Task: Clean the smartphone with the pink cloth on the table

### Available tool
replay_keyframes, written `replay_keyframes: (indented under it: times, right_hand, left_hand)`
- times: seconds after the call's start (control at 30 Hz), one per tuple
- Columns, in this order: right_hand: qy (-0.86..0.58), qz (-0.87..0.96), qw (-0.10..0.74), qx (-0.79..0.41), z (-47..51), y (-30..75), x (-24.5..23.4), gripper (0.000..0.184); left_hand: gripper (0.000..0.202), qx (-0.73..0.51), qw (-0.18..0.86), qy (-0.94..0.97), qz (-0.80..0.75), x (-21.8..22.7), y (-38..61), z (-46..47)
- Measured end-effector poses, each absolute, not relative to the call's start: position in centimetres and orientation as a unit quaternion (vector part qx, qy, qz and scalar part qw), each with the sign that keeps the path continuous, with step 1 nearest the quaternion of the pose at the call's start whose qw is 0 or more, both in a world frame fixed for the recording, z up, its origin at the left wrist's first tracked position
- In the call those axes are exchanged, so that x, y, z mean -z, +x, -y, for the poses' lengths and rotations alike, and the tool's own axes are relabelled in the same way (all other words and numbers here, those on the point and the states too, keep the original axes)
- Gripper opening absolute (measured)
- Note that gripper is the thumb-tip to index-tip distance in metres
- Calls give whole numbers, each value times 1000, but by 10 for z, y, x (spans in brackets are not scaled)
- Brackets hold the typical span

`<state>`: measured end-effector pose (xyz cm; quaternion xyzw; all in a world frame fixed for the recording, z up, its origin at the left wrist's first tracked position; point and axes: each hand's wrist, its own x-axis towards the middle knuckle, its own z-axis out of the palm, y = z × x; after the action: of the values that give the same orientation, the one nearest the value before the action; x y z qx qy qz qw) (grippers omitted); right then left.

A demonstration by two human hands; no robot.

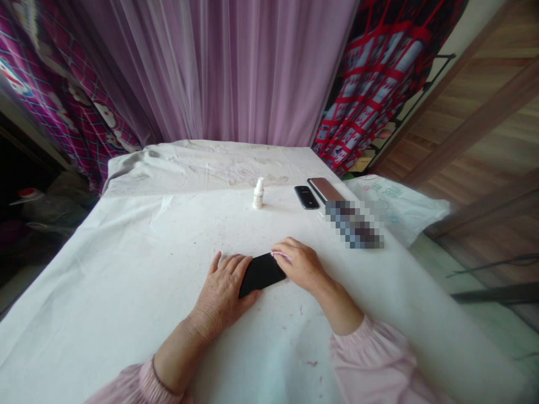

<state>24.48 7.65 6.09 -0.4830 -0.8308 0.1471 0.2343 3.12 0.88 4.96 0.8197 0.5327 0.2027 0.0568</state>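
A black smartphone (261, 273) lies screen up on the white-covered table in front of me. My left hand (225, 283) grips its left end, fingers along the far edge and thumb on the near edge. At the phone's right end is my right hand (300, 262), its fingers closed on a small pinkish-white cloth (281, 256) at the far right corner. Most of the cloth is hidden in the fingers. Beyond the phone a small white spray bottle (258, 193) stands upright.
To the right lie a small dark mobile phone (306, 197), a pinkish-bronze phone-like slab (326, 190) and a pixelated, unreadable item (354, 225). A plastic bag (400, 205) sits by the table's right edge. The white table cover (126, 269) has creases; curtains (252, 73) hang behind.
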Motion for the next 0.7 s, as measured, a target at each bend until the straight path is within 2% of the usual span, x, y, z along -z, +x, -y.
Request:
replay_keyframes:
  times: [0.27,0.7]
  right_hand:
    - [-479,825,243,-178,-76,251,-62,21]
    - [-425,845,175,-273,-73,265,-74,19]
  left_hand:
    - [60,-209,65,827,-519,-44,27,-11]
    - [59,-224,75,826,-511,-45,26,-13]
